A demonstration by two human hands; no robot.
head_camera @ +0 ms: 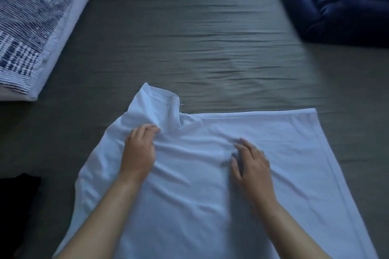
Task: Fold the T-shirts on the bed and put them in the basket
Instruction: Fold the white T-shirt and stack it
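- White T-shirt (210, 185) lies spread on the grey bed sheet (189, 48), directly under both hands and forearms.
- Left hand (139, 151) is on the shirt's upper left part, knuckles up, fingers curled into the cloth; fabric bunches at the fingertips, so it looks like a pinch on the shirt.
- Just beyond the left fingertips a flap of the shirt is turned up and stands off the sheet, with a hemmed edge along its top.
- Right hand (251, 162) rests flat on the middle of the shirt, fingers straight and slightly spread, palm down, pressing the cloth. Slight motion blur on it.
- Hands are apart, a stretch of wrinkled shirt between them; left sits a little farther forward than right.
- Right of the right hand the shirt lies smooth, with a straight hemmed edge running along its far side and a seam down its right side.
- Patterned blue-and-white bedding (27, 27) is far forward-left of the left hand, well apart from the shirt.
- Dark blue blanket (336, 2), rumpled, is far forward-right of the right hand.
- A black item (16, 206) sits left of the left forearm, at the frame edge; cannot tell what it is.
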